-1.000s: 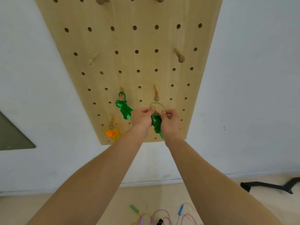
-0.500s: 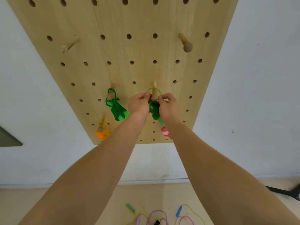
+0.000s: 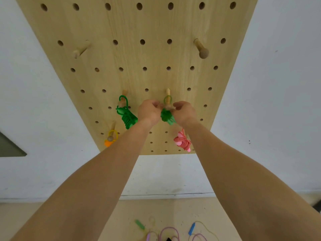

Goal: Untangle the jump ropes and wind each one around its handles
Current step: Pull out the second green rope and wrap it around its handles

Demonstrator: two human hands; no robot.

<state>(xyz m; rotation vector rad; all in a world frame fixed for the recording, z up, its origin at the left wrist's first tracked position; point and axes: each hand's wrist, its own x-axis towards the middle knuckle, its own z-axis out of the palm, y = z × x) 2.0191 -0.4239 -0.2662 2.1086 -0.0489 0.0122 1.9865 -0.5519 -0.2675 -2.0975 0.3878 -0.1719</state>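
A wound green jump rope (image 3: 167, 117) hangs between my hands at the wooden pegboard (image 3: 135, 54). Its light green loop (image 3: 167, 99) sits around a wooden peg (image 3: 168, 94). My left hand (image 3: 149, 112) pinches the rope on the left side of the peg and my right hand (image 3: 184, 112) pinches it on the right. Another wound green rope (image 3: 127, 117) hangs from the peg to the left. An orange and yellow rope (image 3: 110, 139) hangs lower left, a pink one (image 3: 182, 141) lower right, partly behind my right forearm.
Two bare pegs (image 3: 201, 49) (image 3: 79, 49) stick out higher on the board. On the floor below lie tangled ropes with a green handle (image 3: 139, 224), a blue handle (image 3: 192, 228) and purple cord (image 3: 169, 232). White wall surrounds the board.
My hands lifted the green bundle up to the peg and slipped its loop over it. The view moved closer to the board, and the pink rope came into sight.
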